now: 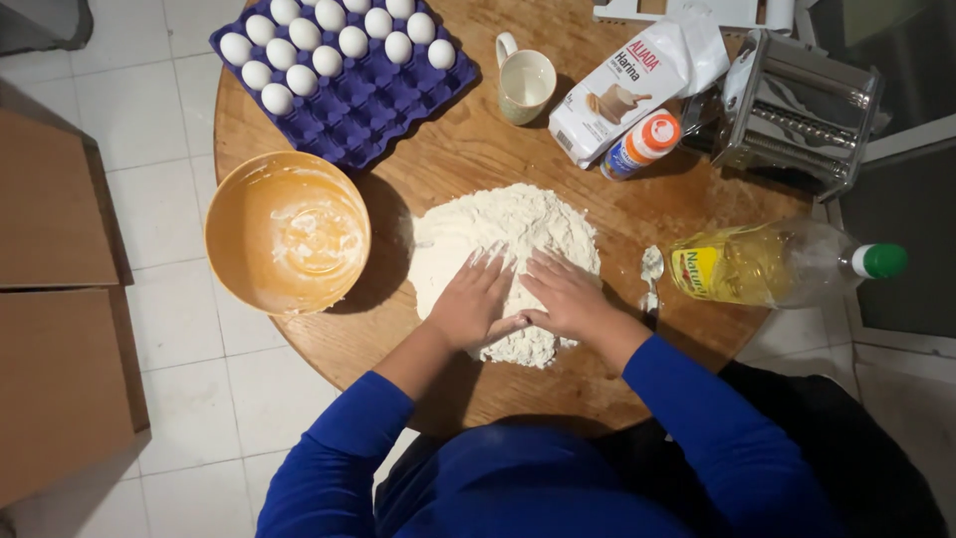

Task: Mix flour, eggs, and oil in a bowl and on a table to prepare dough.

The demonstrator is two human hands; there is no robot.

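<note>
Both hands, the left hand and right hand, lie flat, side by side, fingers spread, pressing the flour pile at the middle of the round wooden table, which stands on a white tiled floor. An orange bowl sits at the table's left edge.

The person wears a bright blue long-sleeved top, sleeves pushed up the forearms, and dark trousers.

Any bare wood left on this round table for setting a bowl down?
Bare wood lies along the near table edge, between the forearms below the flour pile, and between egg tray, mug and pile. The right side is crowded: flour bag, small bottle, pasta machine, oil bottle, spoon. Orange bowl fills the left.
</note>
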